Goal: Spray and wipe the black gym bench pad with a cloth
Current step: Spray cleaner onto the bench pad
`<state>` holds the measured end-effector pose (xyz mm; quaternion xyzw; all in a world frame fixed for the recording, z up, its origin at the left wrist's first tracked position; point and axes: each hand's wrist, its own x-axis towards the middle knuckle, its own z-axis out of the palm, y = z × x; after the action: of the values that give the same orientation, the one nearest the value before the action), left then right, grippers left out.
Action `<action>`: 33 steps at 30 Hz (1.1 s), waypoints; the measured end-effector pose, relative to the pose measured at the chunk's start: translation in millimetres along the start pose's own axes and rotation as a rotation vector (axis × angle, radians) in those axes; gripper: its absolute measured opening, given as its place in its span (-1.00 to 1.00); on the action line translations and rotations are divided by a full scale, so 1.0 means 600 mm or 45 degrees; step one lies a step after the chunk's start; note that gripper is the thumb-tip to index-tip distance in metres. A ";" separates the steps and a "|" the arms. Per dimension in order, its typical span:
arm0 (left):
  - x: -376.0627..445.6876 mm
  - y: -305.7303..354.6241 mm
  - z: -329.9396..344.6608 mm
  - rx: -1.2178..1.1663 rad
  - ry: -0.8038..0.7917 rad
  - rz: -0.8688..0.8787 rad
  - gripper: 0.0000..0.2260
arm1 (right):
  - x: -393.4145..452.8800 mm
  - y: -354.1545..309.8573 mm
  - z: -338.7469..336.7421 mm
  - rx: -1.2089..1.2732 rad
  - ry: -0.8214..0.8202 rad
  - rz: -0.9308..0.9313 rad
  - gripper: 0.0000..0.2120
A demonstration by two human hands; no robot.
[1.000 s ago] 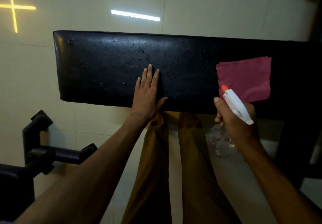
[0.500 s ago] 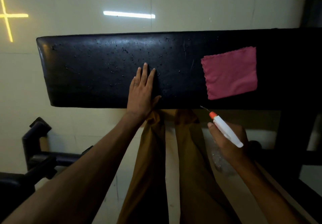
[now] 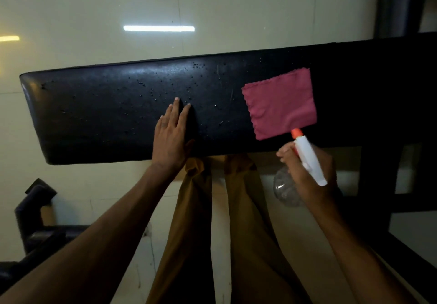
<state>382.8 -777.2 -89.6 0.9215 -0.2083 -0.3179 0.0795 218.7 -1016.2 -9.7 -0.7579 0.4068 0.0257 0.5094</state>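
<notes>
Bench pad [image 3: 106, 114] unchanged; right hand [image 3: 307, 173] has raised spray bottle [image 3: 307, 157] toward cloth [image 3: 280, 103].

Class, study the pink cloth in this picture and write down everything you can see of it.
The pink cloth is a roughly rectangular piece of soft-looking fabric with wavy, scalloped edges. It lies spread flat, slightly skewed, on the right part of the black bench pad, beside the droplet-covered stretch. Neither hand touches it: the left hand rests flat on the pad, and the spray bottle in the right hand overlaps its near corner in view.
</notes>
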 end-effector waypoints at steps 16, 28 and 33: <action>0.057 0.091 -0.013 0.071 0.089 0.196 -0.30 | 0.192 -0.069 -0.116 0.074 0.925 -0.276 -0.81; 0.066 0.109 0.004 0.079 -0.041 0.191 -0.22 | 0.153 0.025 -0.106 0.208 0.870 -0.045 -0.34; 0.064 0.108 0.002 0.071 -0.048 0.173 -0.22 | 0.096 0.092 -0.053 0.354 0.662 0.488 -0.59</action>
<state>387.9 -852.1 -93.7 0.9010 -0.2804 -0.3233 0.0713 209.9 -1083.6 -61.8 -0.5723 0.6573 -0.1286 0.4731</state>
